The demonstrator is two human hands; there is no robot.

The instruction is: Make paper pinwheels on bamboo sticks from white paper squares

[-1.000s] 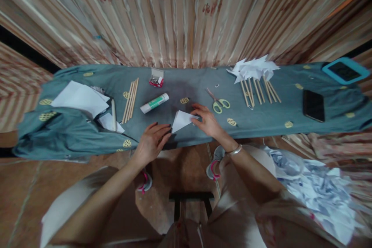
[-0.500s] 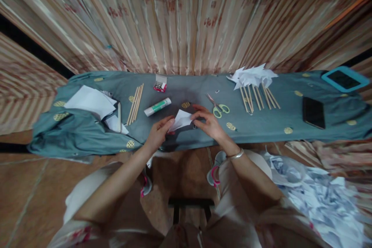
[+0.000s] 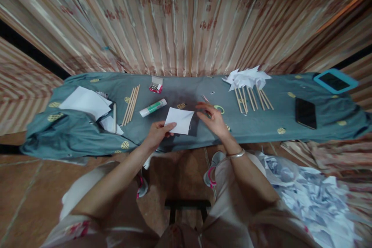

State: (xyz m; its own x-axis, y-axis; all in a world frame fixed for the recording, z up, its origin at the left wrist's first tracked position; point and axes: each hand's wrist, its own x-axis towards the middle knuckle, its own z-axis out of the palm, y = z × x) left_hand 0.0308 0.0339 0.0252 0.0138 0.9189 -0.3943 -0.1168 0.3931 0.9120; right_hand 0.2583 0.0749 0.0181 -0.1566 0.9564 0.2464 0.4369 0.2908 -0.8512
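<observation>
A square of white paper [image 3: 180,119] is pinched at its left corner by my left hand [image 3: 159,135], thumb on top. My right hand [image 3: 214,119] is off the paper, just to its right, fingers apart and holding nothing. Partly behind that hand lie the scissors [image 3: 219,109], with one green handle loop showing. Left of the paper rests a white and green glue stick [image 3: 153,107]. Behind the glue stick stands a small open red box [image 3: 156,85] of metal pins.
Several wooden sticks [image 3: 131,105] and a paper stack [image 3: 86,100] with a white pen [image 3: 114,117] lie left. Rightward are paper pinwheels on sticks [image 3: 247,79], a phone [image 3: 305,113] and a blue-framed tablet [image 3: 335,80]. A bag of paper pieces [image 3: 316,197] sits on the floor.
The paper now lies flat and shows as a full square, where before it was held at both ends. My right hand has let go and moved slightly right.
</observation>
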